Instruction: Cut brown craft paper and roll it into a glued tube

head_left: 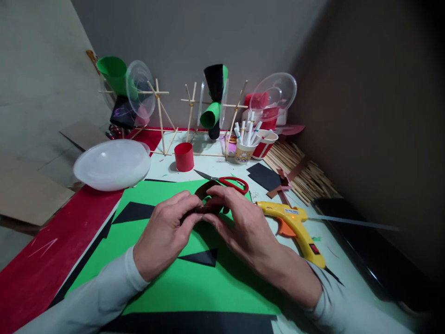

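Both hands meet over the green paper sheet (163, 283), just in front of the red-handled scissors (233, 182). The left hand (163, 239) and right hand (243, 227) pinch a curled dark brown paper strip (206, 191) between closed fingers (189, 204). The strip's long axis runs left to right between the hands, equally near both. Its lower part is hidden behind the fingers. A yellow glue gun (295, 225) lies right of the scissors.

Both hands' fingers (189, 204) pinch a curled brown paper strip (205, 197) above green paper (167, 287).
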The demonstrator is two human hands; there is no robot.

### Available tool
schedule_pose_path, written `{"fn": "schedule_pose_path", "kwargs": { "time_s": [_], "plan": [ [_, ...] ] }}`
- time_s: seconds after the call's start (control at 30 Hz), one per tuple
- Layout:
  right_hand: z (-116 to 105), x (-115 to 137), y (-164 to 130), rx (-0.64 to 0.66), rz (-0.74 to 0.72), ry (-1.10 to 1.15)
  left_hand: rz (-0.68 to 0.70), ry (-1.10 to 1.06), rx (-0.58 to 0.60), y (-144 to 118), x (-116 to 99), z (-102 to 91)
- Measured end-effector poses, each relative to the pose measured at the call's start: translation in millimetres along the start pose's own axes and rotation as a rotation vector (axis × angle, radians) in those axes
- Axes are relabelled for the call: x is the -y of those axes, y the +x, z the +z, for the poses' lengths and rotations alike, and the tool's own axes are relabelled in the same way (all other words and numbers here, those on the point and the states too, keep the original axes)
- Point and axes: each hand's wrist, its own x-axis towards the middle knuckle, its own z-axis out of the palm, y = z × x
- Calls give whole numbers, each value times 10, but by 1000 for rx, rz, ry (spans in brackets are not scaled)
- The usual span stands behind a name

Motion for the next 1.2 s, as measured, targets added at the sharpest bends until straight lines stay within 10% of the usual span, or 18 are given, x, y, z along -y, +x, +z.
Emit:
{"fn": "schedule_pose_path", "kwargs": {
  "time_s": [0.23,0.53,1.2],
  "plan": [
    [-163,53,79,-306,163,55,-120,-42,-83,48,-7,-203],
    [-63,-73,39,93,322,311,-50,-42,-53,-34,-113,-239],
    [20,-58,21,64,310,390,-1,72,-103,-70,-87,-68]
  ]
}}
